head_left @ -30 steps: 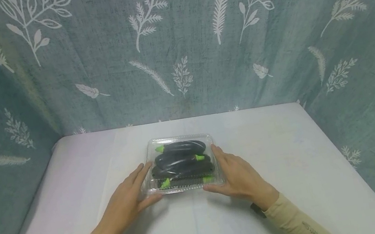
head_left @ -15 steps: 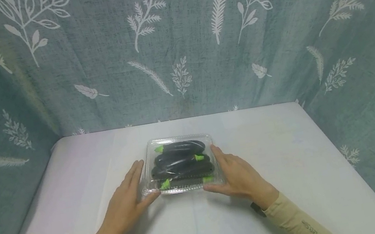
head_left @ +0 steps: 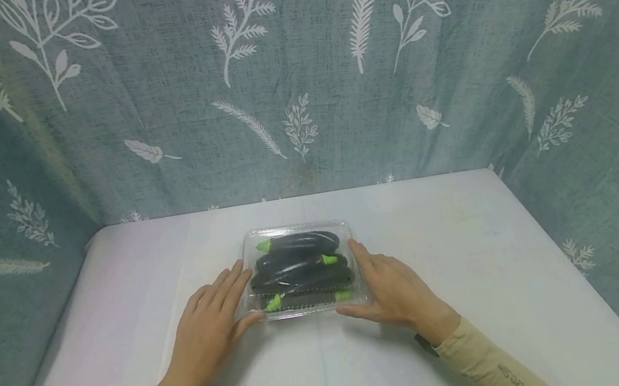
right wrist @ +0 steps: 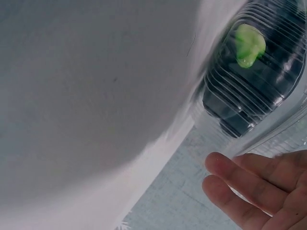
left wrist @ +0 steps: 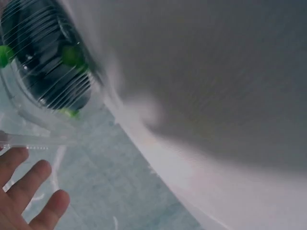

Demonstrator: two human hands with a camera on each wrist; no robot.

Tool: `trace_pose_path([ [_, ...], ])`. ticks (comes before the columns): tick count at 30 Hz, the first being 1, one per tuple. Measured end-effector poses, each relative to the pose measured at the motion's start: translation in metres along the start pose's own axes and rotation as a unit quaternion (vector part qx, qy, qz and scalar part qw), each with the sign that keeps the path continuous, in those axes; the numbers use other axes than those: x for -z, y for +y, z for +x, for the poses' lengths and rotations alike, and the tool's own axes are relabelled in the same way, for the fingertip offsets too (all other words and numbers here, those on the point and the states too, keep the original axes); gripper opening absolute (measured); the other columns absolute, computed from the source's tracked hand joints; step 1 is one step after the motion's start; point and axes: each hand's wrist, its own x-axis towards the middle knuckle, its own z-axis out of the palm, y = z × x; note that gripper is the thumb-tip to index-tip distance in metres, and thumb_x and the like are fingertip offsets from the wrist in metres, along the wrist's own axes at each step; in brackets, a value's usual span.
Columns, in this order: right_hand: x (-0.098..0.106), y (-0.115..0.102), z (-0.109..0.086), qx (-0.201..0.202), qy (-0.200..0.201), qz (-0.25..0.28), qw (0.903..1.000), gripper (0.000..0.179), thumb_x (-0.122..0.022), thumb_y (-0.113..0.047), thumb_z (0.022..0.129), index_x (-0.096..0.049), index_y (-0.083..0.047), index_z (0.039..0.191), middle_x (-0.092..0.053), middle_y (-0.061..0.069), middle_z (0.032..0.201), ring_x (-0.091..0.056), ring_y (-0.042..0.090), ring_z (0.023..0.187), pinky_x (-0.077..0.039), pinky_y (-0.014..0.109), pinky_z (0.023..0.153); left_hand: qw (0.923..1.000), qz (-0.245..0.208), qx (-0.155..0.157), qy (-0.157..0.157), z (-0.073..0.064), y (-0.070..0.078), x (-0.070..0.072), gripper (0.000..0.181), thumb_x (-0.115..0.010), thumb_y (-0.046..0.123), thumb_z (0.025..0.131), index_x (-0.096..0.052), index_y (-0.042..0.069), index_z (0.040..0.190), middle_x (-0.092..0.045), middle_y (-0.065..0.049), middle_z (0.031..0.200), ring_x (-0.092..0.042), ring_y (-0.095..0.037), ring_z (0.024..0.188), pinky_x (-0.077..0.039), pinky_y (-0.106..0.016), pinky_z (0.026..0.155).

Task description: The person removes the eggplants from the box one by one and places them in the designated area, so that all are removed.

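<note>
A clear plastic clamshell box (head_left: 307, 311) holds several dark eggplants (head_left: 301, 276) with green caps, at the middle of the white table. My left hand (head_left: 203, 330) lies along the box's left side, fingers straight, thumb at the near left corner. On the opposite side, my right hand (head_left: 396, 291) has its fingers along the right edge and its thumb at the near right corner. In the left wrist view, spread fingers (left wrist: 29, 184) sit just at the box's rim. The right wrist view shows relaxed fingers (right wrist: 249, 187) right by the ribbed wall of the box.
The white tabletop (head_left: 450, 224) extends around the box on all sides. A teal curtain (head_left: 329, 128) with white leaf prints hangs behind the table and along its left and right sides.
My left hand drew slightly back from the box's left edge, then came in again with its fingers spread and turned flatter. The right hand and the box hold their places.
</note>
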Motion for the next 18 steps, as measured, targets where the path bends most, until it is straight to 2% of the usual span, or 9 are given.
trace_pose_path([
  [4, 0.000, 0.000, -0.001, 0.002, 0.004, -0.006, 1.0000, 0.114, -0.072, -0.072, 0.078, -0.034, 0.007, 0.151, -0.072, 0.015, 0.091, -0.070, 0.027, 0.078, -0.060, 0.041, 0.071, 0.9999, 0.012, -0.006, 0.005, 0.004, 0.001, 0.004, 0.075, -0.041, 0.062, 0.099, -0.053, 0.005, 0.146, -0.052, -0.013, 0.150, -0.057, -0.035, 0.128, -0.047, -0.053, 0.102],
  [9, 0.003, 0.000, 0.000, 0.005, 0.001, -0.007, 1.0000, 0.110, -0.071, -0.069, 0.081, -0.034, 0.008, 0.151, -0.071, 0.014, 0.085, -0.070, 0.026, 0.075, -0.060, 0.040, 0.069, 0.9999, 0.001, -0.010, 0.011, 0.008, 0.001, 0.006, 0.073, -0.044, 0.061, 0.100, -0.054, 0.005, 0.145, -0.055, -0.013, 0.148, -0.058, -0.035, 0.127, -0.047, -0.053, 0.102],
  [18, 0.012, -0.002, 0.004, -0.007, -0.038, 0.010, 0.9992, 0.104, -0.068, -0.066, 0.086, -0.035, 0.008, 0.151, -0.070, 0.012, 0.081, -0.070, 0.025, 0.075, -0.060, 0.038, 0.069, 0.9997, -0.020, -0.008, 0.012, 0.012, 0.001, 0.008, 0.070, -0.047, 0.058, 0.099, -0.055, 0.005, 0.144, -0.056, -0.013, 0.146, -0.059, -0.035, 0.125, -0.048, -0.053, 0.100],
])
